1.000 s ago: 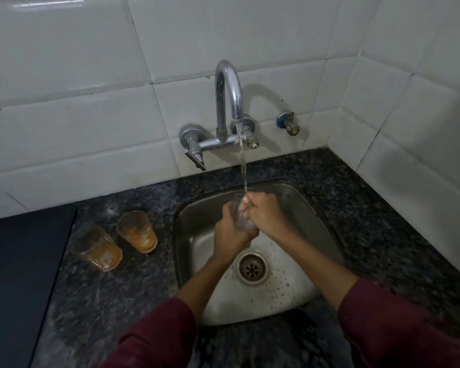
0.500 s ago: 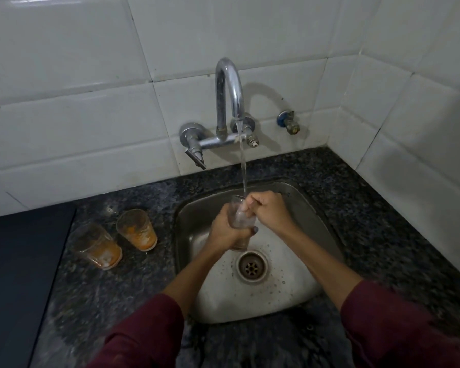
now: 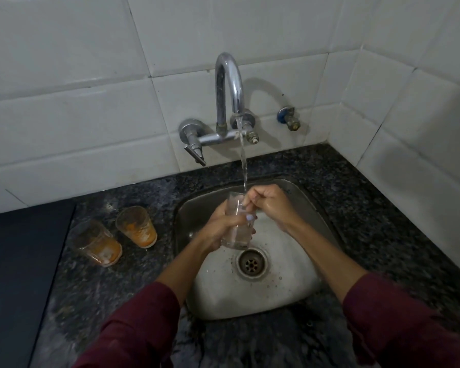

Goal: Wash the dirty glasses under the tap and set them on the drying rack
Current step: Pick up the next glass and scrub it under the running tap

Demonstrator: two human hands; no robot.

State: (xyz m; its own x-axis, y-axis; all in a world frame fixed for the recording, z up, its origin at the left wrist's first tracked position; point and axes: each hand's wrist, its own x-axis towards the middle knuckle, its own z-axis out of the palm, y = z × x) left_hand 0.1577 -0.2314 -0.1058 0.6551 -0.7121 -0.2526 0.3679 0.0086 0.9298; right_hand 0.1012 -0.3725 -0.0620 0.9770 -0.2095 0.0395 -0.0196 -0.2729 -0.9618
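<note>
A clear glass [image 3: 237, 235] is held upright over the steel sink [image 3: 311, 197], its mouth under the stream from the chrome tap [image 3: 229, 86]. My left hand [image 3: 221, 225] wraps around the glass from the left. My right hand [image 3: 270, 203] is at the rim with its fingers reaching into the glass. Two dirty glasses with orange residue stand on the counter left of the sink: one nearer the sink [image 3: 137, 226], the other [image 3: 97, 243] further left and tilted in view. No drying rack is in view.
Dark speckled granite counter [image 3: 369, 213] surrounds the sink. The drain [image 3: 251, 263] lies just below the held glass. A black flat surface [image 3: 19, 274] lies at the far left. White tiled walls meet in a corner at the right; a small valve [image 3: 289, 119] sticks out beside the tap.
The glass has been raised and turned more upright under the water, showing more of its body. My hands stayed over the sink and shifted a little.
</note>
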